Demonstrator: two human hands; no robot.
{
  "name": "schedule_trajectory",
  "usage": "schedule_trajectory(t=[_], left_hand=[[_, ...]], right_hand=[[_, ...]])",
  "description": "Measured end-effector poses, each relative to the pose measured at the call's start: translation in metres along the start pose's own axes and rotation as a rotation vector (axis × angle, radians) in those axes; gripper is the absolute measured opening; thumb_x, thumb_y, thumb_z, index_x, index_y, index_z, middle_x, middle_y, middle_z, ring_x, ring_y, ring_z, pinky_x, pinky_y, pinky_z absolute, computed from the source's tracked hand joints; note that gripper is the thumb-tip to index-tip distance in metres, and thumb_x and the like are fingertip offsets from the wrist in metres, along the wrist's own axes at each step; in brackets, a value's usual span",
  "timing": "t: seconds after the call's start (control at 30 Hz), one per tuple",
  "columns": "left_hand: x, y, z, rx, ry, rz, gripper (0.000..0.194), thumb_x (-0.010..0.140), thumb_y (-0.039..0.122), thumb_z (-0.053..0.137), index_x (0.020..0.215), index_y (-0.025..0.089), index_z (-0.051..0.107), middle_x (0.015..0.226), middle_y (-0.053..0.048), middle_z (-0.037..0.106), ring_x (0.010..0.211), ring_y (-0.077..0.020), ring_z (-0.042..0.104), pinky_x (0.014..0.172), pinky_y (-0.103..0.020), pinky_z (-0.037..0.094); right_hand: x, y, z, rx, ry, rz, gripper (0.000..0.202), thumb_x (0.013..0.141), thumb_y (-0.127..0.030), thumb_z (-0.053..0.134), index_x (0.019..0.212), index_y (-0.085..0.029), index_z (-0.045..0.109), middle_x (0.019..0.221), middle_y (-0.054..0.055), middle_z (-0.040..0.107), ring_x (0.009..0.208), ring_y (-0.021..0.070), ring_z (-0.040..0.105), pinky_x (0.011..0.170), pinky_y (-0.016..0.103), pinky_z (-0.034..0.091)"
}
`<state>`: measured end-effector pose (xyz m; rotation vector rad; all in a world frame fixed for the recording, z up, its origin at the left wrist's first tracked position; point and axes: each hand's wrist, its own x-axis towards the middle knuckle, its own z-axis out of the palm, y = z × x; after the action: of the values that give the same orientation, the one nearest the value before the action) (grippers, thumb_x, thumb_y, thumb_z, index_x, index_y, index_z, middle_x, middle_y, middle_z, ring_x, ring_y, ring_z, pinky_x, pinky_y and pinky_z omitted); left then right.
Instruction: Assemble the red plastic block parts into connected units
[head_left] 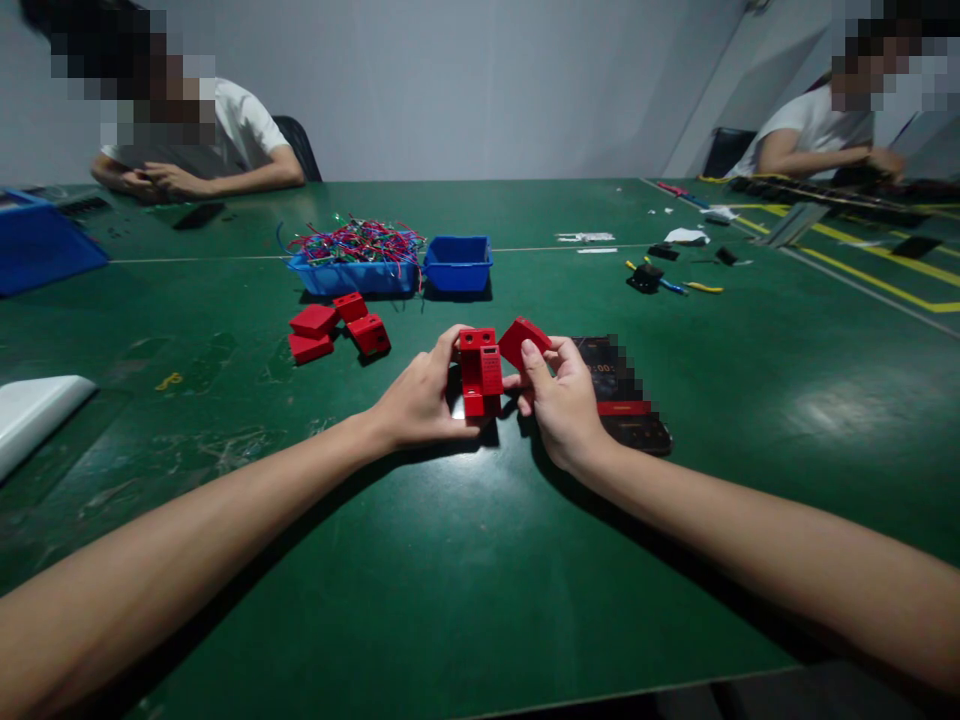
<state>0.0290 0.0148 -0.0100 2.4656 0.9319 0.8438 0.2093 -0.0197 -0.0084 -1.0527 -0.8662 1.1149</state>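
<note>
My left hand [427, 395] grips a red block-shaped housing [472, 375] from its left side, thumb below and fingers at the top. The housing has round holes at its upper end, and a narrower red piece with small print sits at its right. Between thumb and fingers, my right hand [566, 400] pinches a flat red block [523, 342], tilted and just right of the housing. Whether the two red parts touch I cannot tell. Several similar red blocks [315, 320] lie beyond my left hand. A dark phone [637, 432] with a lit display lies partly behind my right hand.
A blue bin [352, 280] heaped with coloured wires stands beside a smaller blue bin [457, 265]. Wire cutters or pliers [649, 275] and scraps lie at the right. A white object [37, 415] is at the left edge. Two people sit across the green table [450, 580].
</note>
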Motion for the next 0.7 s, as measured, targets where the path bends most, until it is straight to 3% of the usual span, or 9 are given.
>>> schedule_trajectory(t=[0.13,0.23,0.37,0.53,0.7], left_hand=[[0.0004,0.0001,0.0001,0.002,0.004,0.000,0.097,0.065,0.040,0.076,0.143,0.018,0.023,0.117,-0.016,0.066,0.100,-0.0346,0.070,0.086,-0.052,0.058],[0.0002,-0.0014,0.0010,0.003,-0.003,0.000,0.099,0.065,0.040,0.076,0.145,0.018,0.021,0.113,-0.015,0.067,0.101,-0.0343,0.070,0.087,-0.052,0.058],[0.0005,-0.0023,0.0021,0.003,0.001,0.000,0.100,0.065,0.039,0.077,0.145,0.019,0.021,0.114,-0.015,0.067,0.101,-0.0334,0.070,0.088,-0.050,0.058],[0.0012,-0.0020,0.0027,-0.008,0.002,0.007,0.098,0.065,0.038,0.076,0.144,0.017,0.022,0.116,-0.017,0.067,0.099,-0.0334,0.070,0.086,-0.050,0.058],[0.0011,-0.0016,0.0020,-0.002,-0.002,-0.007,0.099,0.065,0.040,0.077,0.145,0.016,0.022,0.118,-0.018,0.066,0.102,-0.0345,0.070,0.087,-0.051,0.058]], right_hand=[[0.0022,0.0017,-0.0013,-0.013,0.008,-0.021,0.039,0.075,-0.045,0.076,0.091,-0.023,0.048,0.093,0.000,0.064,0.061,0.0106,0.065,0.045,0.022,0.043],[0.0037,0.0043,-0.0039,-0.054,0.024,-0.072,0.034,0.072,-0.033,0.078,0.093,-0.022,0.053,0.096,0.001,0.066,0.076,0.0137,0.067,0.064,0.027,0.053],[0.0050,0.0058,-0.0065,-0.051,0.033,-0.090,0.035,0.068,-0.024,0.079,0.094,-0.021,0.057,0.101,0.004,0.067,0.086,0.0163,0.067,0.084,0.035,0.053],[0.0066,0.0052,-0.0067,-0.009,0.011,-0.108,0.035,0.065,-0.017,0.076,0.092,-0.022,0.054,0.093,0.001,0.066,0.091,0.0171,0.066,0.090,0.036,0.051],[0.0059,0.0042,-0.0055,0.026,0.015,-0.115,0.039,0.064,-0.017,0.077,0.090,-0.025,0.049,0.086,-0.003,0.062,0.086,0.0154,0.064,0.086,0.033,0.051]])
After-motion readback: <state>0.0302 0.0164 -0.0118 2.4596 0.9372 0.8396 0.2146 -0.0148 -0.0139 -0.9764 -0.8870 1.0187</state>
